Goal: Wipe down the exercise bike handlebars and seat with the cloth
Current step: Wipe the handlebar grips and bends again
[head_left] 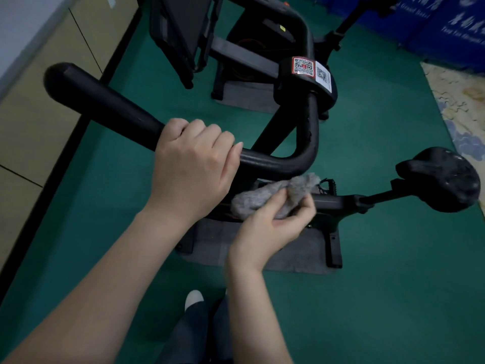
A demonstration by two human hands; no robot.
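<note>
The black handlebar (105, 103) of the exercise bike runs from upper left down to a bend near the centre. My left hand (194, 164) grips this bar, fingers curled over its top. Just below the bend, my right hand (273, 227) holds a crumpled grey cloth (275, 195), which hangs clear of the bar. The black seat (443, 177), scuffed with pale marks, sits at the right on its post, apart from both hands.
A second black machine (183, 35) stands behind the bike. The bike base rests on a grey mat (296, 256) over green floor. A beige wall with black skirting runs along the left. A patterned rug (462, 106) lies at right. My shoe (194, 298) shows below.
</note>
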